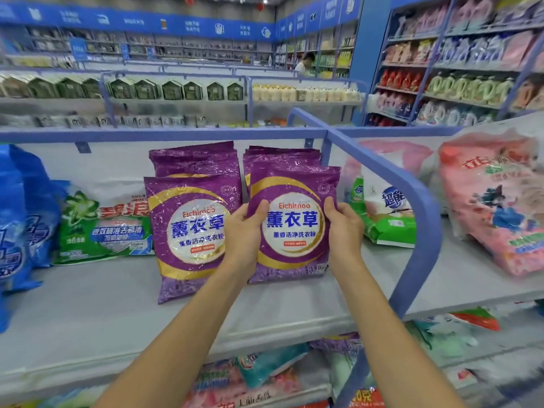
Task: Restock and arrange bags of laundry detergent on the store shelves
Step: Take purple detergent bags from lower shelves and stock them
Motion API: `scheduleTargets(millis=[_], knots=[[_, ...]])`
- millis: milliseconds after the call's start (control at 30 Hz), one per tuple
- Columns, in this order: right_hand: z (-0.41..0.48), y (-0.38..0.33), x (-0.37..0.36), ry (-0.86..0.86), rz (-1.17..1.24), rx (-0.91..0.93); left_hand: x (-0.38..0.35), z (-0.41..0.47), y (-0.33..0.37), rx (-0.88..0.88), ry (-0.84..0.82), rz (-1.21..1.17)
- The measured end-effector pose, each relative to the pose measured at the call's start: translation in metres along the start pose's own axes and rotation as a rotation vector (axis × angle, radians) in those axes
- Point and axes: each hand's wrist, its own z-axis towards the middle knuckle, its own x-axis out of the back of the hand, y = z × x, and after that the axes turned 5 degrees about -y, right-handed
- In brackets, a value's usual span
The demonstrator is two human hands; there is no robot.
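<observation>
Centre of frame: both hands on one purple bag. Left hand grips its left edge and right hand its right edge, each with the thumb on the front and the fingers curled behind, out of sight. The bag stands upright near the front of the shelf. Its bottom edge looks to meet the shelf, though we cannot be sure.

Progress, as we judge it: partway.
- Done: a second front bag stands just left of the held one. Behind each is at least one more purple bag: back left, back right. That gives two rows, facing out.
- Left: releasing this bag and squaring it with its neighbour, which sits slightly lower and tilted. There is bare shelf in front. The green bag at centre left leans back rather than standing.

Containers:
- This bay, bounded on the right by a blue rail, holds blue bags at far left, then the green one, then the purple ones.
- The bay right of the rail holds a white-and-green bag and a large pink bag, both slumped.
- The lower shelf, bottom of frame, holds mixed bags lying in a jumble.
- All bags look sealed, so we do not see the contents.
</observation>
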Motion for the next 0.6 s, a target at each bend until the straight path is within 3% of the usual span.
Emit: scheduleTargets(millis=[200,333,500,600], knots=[[0.015,0.002,-0.013,0.021,0.03,-0.019,-0.016,0.014,-0.01,-0.118,0.189,0.002],[-0.002,0.013,0.006,-0.081,-0.091,0.033,-0.013,0.014,-0.015,-0.208,0.252,0.046],[-0.033,0.049,0.042,-0.344,-0.453,0.046,-0.009,-0.01,-0.02,-0.238,0.193,0.202],[-0.038,0.058,0.049,-0.372,-0.668,0.073,0.005,-0.033,-0.037,-0.211,0.089,0.443]])
